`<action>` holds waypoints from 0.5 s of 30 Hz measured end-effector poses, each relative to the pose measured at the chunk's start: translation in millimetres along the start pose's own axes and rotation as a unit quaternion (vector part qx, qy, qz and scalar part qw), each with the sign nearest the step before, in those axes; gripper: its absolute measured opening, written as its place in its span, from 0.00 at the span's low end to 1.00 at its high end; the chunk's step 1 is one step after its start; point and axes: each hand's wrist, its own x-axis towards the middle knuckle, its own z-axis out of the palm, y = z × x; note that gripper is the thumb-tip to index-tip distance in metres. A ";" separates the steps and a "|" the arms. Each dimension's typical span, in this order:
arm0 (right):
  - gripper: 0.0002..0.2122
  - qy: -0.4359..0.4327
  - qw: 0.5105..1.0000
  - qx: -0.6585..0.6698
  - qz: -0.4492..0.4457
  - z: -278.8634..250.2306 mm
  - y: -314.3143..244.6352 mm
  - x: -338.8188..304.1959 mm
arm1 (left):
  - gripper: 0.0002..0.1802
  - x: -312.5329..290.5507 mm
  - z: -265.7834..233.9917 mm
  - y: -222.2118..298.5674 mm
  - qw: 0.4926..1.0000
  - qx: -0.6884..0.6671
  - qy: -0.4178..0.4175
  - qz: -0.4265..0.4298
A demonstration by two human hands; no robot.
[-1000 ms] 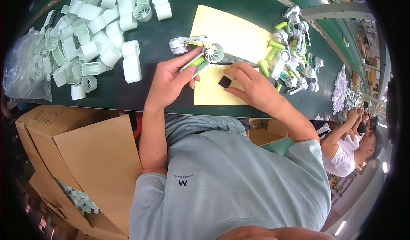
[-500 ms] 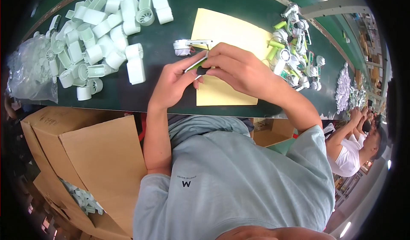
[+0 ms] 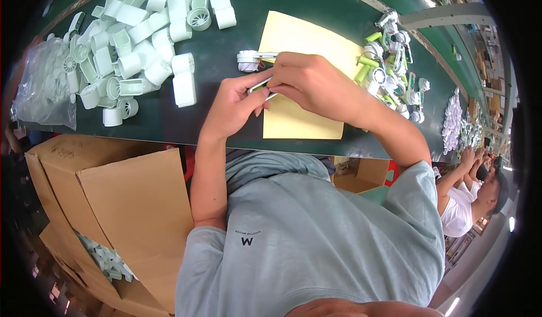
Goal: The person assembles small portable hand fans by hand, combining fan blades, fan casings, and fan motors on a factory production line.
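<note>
Over the table's near edge, my left hand [image 3: 230, 105] is closed around one end of a small white plastic case [image 3: 258, 85]. A strip of green shows inside the case; my fingers cover most of it. From the other side, the bent fingertips of my right hand [image 3: 307, 82] pinch the case's upper end. Just beyond my hands lies a white fan part [image 3: 248, 61] with a round head, a flat arm and a thin red wire. Whether the wire runs to the case is hidden. Beneath my right hand is a yellow sheet [image 3: 302, 119].
Pale green fan housings [image 3: 132, 63] are heaped at the left beside a clear plastic bag [image 3: 48, 88]. Wired fan assemblies with green cylinders [image 3: 379, 77] lie at the right. A cardboard box [image 3: 135, 198] stands below the table. Another person [image 3: 460, 204] sits far right.
My right fingers have shifted over the case's upper end. A black piece seen under them earlier is out of sight now. The whole view has moved slightly.
</note>
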 end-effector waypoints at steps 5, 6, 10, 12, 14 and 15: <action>0.07 -0.014 1.000 -0.005 -0.004 -2.9 2.3 -2.7 | 0.20 3.3 -4.2 -1.4 0.999 -0.038 0.020 -0.010; 0.09 0.022 0.998 0.058 -0.024 -8.5 2.3 -6.3 | 0.20 3.6 -4.5 -0.1 0.999 -0.042 0.022 -0.018; 0.12 0.185 0.980 0.060 0.033 -27.9 7.3 -25.9 | 0.21 0.4 -4.9 0.8 0.996 -0.086 0.009 -0.027; 0.18 0.197 0.960 0.175 0.090 -8.0 25.8 -31.4 | 0.24 -1.5 0.2 6.0 0.973 -0.224 -0.027 -0.051; 0.29 0.101 0.882 0.436 0.145 6.2 35.4 -29.1 | 0.24 -5.2 1.5 15.7 0.945 -0.317 -0.079 -0.033; 0.32 0.091 0.842 0.509 0.151 13.6 33.1 -25.5 | 0.23 -8.7 5.3 18.9 0.940 -0.329 -0.079 -0.037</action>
